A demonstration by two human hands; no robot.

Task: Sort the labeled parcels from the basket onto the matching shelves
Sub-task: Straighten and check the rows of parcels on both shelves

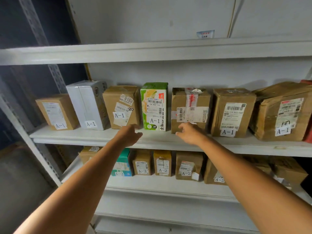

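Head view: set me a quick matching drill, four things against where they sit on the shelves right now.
Things:
1. white box
2. green carton
3. teal box
4. right hand

Places:
a. on the A-2 shelf
b. in front of the taped box, at its base
c. second from the left on the A-1 shelf
d. A-1 shelf, just left of the taped box

Pairs: 1-c; 2-d; 3-a; 4-b
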